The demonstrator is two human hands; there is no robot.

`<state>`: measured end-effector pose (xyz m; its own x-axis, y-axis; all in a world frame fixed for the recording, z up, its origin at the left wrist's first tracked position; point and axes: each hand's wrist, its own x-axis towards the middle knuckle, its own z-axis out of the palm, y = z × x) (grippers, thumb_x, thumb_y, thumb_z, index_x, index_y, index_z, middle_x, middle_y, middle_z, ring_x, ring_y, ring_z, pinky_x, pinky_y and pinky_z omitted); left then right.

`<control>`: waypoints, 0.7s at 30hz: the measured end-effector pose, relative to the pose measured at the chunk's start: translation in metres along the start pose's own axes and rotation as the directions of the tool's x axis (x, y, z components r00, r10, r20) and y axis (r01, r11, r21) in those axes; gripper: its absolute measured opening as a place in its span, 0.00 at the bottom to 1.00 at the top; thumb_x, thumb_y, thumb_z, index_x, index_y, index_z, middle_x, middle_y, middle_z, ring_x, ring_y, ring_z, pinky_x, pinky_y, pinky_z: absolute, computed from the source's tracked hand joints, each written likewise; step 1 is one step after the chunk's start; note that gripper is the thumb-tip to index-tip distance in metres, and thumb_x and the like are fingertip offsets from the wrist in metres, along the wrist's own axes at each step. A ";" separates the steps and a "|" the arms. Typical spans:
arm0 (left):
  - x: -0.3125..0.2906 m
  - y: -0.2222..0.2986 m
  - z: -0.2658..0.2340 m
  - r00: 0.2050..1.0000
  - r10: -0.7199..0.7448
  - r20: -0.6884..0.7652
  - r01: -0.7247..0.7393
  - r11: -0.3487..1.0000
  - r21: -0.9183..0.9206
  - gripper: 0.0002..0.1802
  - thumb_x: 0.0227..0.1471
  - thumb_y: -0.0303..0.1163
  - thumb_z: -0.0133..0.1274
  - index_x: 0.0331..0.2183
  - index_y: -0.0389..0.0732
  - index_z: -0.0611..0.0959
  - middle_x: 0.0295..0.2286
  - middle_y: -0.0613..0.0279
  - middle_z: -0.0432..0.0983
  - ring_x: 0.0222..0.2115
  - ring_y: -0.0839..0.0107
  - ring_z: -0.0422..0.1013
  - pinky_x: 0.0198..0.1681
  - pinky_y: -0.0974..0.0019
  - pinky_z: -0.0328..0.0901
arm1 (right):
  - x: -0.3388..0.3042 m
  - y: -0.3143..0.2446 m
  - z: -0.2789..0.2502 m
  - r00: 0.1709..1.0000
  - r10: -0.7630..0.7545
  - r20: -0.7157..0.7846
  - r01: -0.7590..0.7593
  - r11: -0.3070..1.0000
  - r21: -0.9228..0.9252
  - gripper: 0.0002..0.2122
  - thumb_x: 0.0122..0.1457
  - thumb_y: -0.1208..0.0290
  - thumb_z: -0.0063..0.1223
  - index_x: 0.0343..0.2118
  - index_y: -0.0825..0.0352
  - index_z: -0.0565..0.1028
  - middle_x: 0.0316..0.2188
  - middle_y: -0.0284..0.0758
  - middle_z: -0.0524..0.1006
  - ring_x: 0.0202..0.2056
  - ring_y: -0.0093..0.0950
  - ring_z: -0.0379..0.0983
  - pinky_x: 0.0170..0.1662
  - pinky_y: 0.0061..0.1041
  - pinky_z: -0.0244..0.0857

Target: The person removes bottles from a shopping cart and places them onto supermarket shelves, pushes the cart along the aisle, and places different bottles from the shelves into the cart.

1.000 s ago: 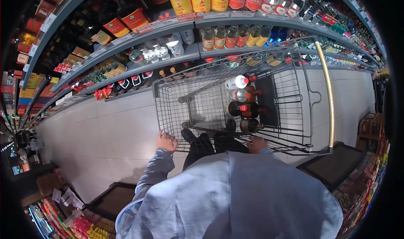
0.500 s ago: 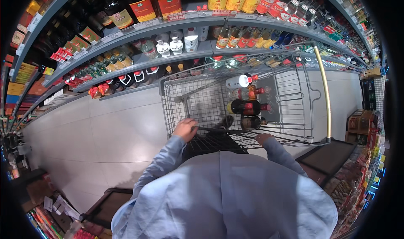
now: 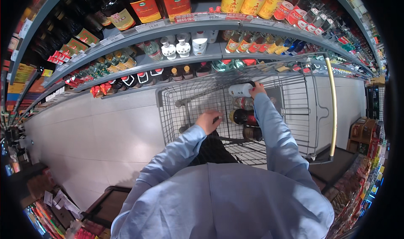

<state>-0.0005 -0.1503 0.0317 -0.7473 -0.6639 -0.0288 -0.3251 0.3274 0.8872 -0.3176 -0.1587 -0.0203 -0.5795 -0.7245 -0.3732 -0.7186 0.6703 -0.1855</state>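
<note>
A wire shopping cart [image 3: 170, 131] stands in front of me, and several bottles lie on their sides in it. My right hand [image 3: 258, 88] reaches to the far side of the cart, its fingers closed around the neck end of a white bottle [image 3: 240, 90]. Nearer to me in the row lie a clear glass bottle [image 3: 243, 103], a dark bottle [image 3: 240, 117] with a red part, and another dark bottle [image 3: 252, 134], partly covered by my right sleeve. Over the cart's left part hovers my left hand [image 3: 208, 122], fingers loosely bent and apart, holding nothing that I can see.
Beyond the cart runs a curved-looking shelf [image 3: 147, 27] packed with bottles, among them yellow-labelled ones [image 3: 253, 2] and small white ones [image 3: 183, 46]. The cart's yellow handle bar [image 3: 331, 108] is at the right. Tiled floor [image 3: 113, 129] stretches left; dark display stands [image 3: 105, 203] are behind me.
My right hand has left the cart's near side and moved far across to the white bottle. My left hand has come off the near rim, moving right and slightly farther over the basket.
</note>
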 end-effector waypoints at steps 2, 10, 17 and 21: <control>-0.004 -0.005 0.001 0.998 -0.052 0.037 0.052 0.998 -0.019 0.12 0.45 0.32 0.51 0.35 0.40 0.78 0.35 0.54 0.74 0.37 0.54 0.69 0.41 0.60 0.65 | 0.018 0.012 0.018 0.998 0.059 0.014 -0.059 0.998 0.014 0.24 0.42 0.58 0.58 0.43 0.61 0.67 0.35 0.44 0.72 0.42 0.41 0.69 0.45 0.35 0.63; -0.004 -0.042 0.006 0.970 -0.244 0.018 0.244 0.964 -0.102 0.12 0.46 0.33 0.50 0.36 0.42 0.78 0.34 0.54 0.75 0.34 0.57 0.72 0.38 0.64 0.66 | 0.023 0.012 0.068 0.976 -0.112 -0.188 0.168 0.933 0.317 0.20 0.36 0.63 0.64 0.32 0.60 0.69 0.31 0.40 0.71 0.34 0.40 0.68 0.39 0.35 0.62; -0.003 -0.058 0.018 0.942 -0.328 0.062 0.334 0.934 -0.124 0.13 0.46 0.37 0.51 0.35 0.44 0.78 0.34 0.53 0.74 0.34 0.53 0.70 0.38 0.60 0.65 | 0.014 -0.004 0.067 0.922 -0.147 -0.357 0.260 0.921 0.291 0.18 0.39 0.65 0.63 0.31 0.61 0.66 0.31 0.40 0.67 0.36 0.44 0.66 0.38 0.38 0.62; -0.006 -0.065 0.025 0.910 -0.401 0.102 0.413 0.893 -0.179 0.13 0.46 0.37 0.51 0.36 0.44 0.78 0.34 0.53 0.75 0.35 0.54 0.71 0.38 0.61 0.65 | 0.013 -0.010 0.065 0.935 -0.114 -0.335 0.209 0.942 0.262 0.16 0.42 0.63 0.61 0.30 0.62 0.67 0.31 0.38 0.67 0.34 0.44 0.67 0.34 0.40 0.63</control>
<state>0.0108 -0.1505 -0.0368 -0.6092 -0.6669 -0.4291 -0.4952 -0.1027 0.8627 -0.2929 -0.1644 -0.0829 -0.5891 -0.8077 -0.0232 -0.6970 0.5225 -0.4912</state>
